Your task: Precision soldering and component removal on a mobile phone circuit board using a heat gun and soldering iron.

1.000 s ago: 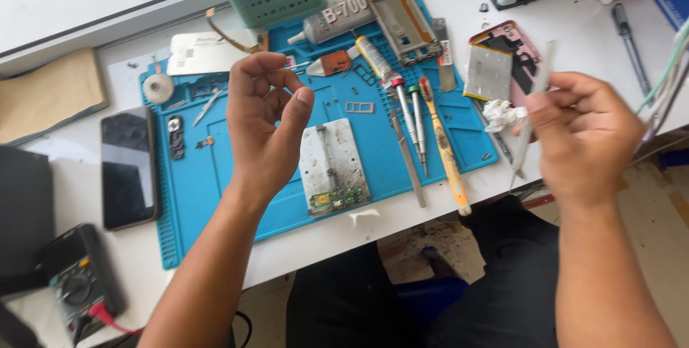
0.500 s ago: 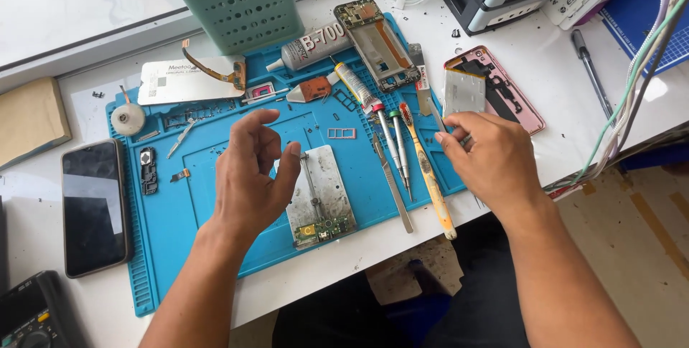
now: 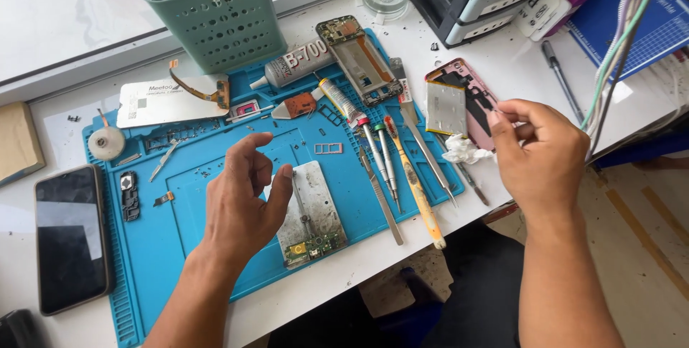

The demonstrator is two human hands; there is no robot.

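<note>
From the head camera, the left hand (image 3: 240, 201) hovered with fingers apart, holding nothing, over the blue silicone repair mat (image 3: 179, 247), the grey metal plate with a small green circuit board (image 3: 310, 213) at its three o'clock. The right hand (image 3: 540, 153) pinched its fingertips together; whether on anything, I cannot tell. A crumpled white tissue (image 3: 463, 150) lay at its nine o'clock.

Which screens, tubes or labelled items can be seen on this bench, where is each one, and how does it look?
Phone: left edge, beside the blue mat; flat dark rectangle, screen off.
Glue tube: top of the mat, lying; grey with dark print.
White card: upper left of the mat; flat, small dark print.
Slim tube: mat centre; white, red cap.
Left hand: above the mat, open, holds nothing.
</note>
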